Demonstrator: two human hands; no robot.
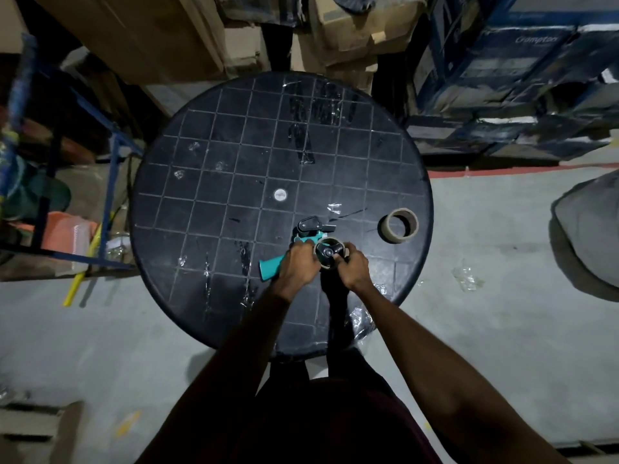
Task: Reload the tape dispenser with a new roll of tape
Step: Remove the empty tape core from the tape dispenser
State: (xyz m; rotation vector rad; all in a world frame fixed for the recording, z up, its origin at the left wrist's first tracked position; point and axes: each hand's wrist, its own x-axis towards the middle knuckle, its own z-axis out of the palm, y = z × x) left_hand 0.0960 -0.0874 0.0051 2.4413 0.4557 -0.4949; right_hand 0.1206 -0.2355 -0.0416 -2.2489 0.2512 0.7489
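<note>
From the head camera, your teal plastic hand-held tape dispenser (pixel 303 241) lies on the round black gridded desk (pixel 207 182), and both hands work at its black spool hub; your left hand (pixel 299 264) curls its fingers over the dispenser body beside the hub, while your right hand (pixel 352 268) pinches the thin ring (pixel 330 254) sitting round the hub, which I judge to be a spent core, so the swap is only starting; the brown roll of packing tape (pixel 398 226) stands well apart to the right, not yet mounted; dim light hides the fingertips and the dispenser's blade end
</note>
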